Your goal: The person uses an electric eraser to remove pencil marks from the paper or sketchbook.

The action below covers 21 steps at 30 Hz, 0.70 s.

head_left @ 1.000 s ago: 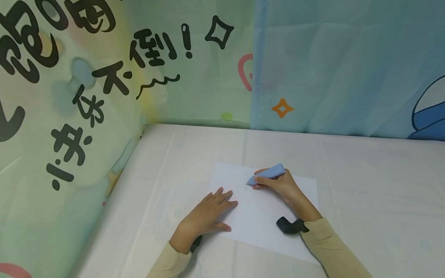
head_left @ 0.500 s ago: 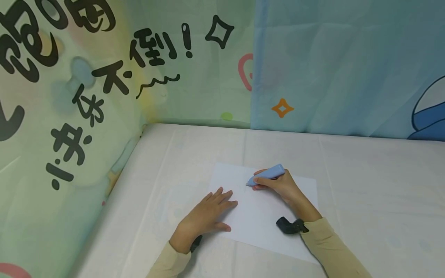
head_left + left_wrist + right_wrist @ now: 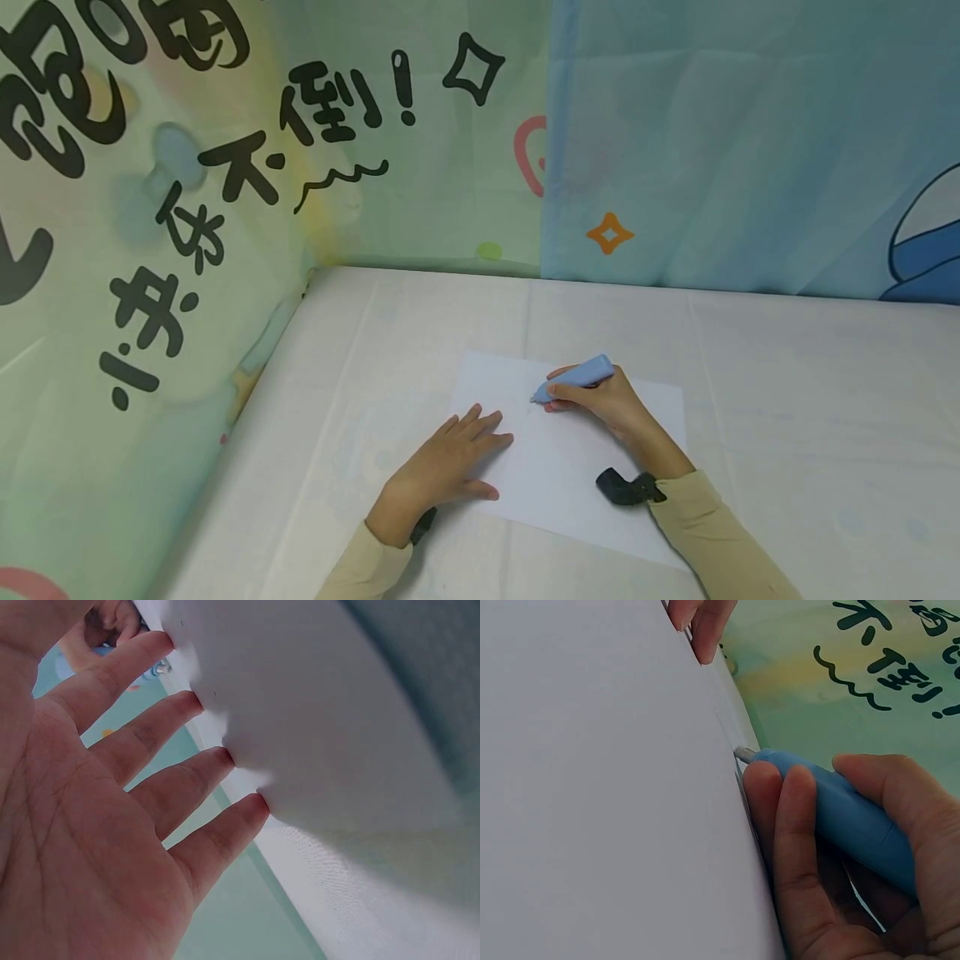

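Note:
My right hand [image 3: 617, 402] grips a chunky light-blue electric eraser [image 3: 579, 376] like a pen, thumb on one side and fingers on the other. Its short metal tip [image 3: 744, 754] points down at a white sheet of paper [image 3: 558, 475], right at a faint thin line [image 3: 721, 722]. That line runs from the tip toward the left hand. With fingers spread and straight, my left hand [image 3: 444, 461] rests its fingertips on the left part of the sheet. The left wrist view shows its palm [image 3: 75, 825] raised off the paper and the fingertips touching it.
A white cloth [image 3: 810, 417] covers the table under the paper. Behind and to the left hang a blue curtain [image 3: 712, 150] and a green printed curtain [image 3: 450, 183] with black characters. Black camera mounts [image 3: 628, 487] sit at the wrists, by the beige sleeves.
The electric eraser's tip has shifted very slightly toward the body over the paper, with the right hand. My left hand has stayed in place.

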Tool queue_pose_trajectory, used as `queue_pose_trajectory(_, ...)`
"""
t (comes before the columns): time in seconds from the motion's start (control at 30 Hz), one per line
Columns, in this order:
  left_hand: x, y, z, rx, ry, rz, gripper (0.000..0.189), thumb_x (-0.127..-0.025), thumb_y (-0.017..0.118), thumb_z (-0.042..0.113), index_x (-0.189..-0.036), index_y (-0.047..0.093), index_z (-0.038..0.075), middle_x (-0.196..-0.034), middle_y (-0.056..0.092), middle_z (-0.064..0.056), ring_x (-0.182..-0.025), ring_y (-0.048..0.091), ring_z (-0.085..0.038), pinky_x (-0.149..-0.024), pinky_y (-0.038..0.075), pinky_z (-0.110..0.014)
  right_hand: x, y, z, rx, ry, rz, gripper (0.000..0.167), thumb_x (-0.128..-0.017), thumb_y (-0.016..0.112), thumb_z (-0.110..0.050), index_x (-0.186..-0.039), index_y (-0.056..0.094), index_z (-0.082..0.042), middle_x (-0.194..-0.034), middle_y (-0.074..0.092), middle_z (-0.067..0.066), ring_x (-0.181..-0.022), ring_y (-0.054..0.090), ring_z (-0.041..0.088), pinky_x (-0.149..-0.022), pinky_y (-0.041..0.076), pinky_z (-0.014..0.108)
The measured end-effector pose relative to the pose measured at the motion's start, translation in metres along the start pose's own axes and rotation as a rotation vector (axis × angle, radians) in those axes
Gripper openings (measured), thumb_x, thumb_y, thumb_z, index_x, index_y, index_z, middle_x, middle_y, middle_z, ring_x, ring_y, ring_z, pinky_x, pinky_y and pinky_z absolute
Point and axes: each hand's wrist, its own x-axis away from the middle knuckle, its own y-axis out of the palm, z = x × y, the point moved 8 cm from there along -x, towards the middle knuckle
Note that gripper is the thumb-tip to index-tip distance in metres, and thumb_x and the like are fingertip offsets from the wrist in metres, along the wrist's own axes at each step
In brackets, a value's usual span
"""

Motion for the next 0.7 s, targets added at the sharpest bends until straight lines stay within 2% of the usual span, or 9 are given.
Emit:
queue_pose_trajectory(0.4, 0.0004, 0.0007, -0.0001, 0.006, 0.004, 0.001, 0.069, -0.081, 0.074, 0.042, -0.140, 0.052, 0.014, -0.153, 0.040, -0.010, -0.144, 0.031, -0.035, -0.113, 0.034, -0.050, -0.0001, -0.0023, 0.0031, 0.006, 0.005, 0.011, 0.042, -0.085, 0.071, 0.002, -0.117, 0.054, 0.024, -0.087, 0.074, 0.012, -0.072, 0.074, 0.018, -0.076, 0.059, 0.028)
queue_pose_trajectory(0.7, -0.0004, 0.0016, -0.0002, 0.005, 0.000, -0.004, 0.069, -0.081, 0.074, 0.042, -0.140, 0.052, 0.014, -0.153, 0.040, -0.010, -0.144, 0.031, -0.035, -0.113, 0.034, -0.051, -0.0005, -0.0017, 0.0032, -0.015, -0.003, 0.002, 0.041, -0.084, 0.070, 0.005, -0.115, 0.053, 0.027, -0.089, 0.073, 0.016, -0.073, 0.074, 0.018, -0.075, 0.059, 0.030)
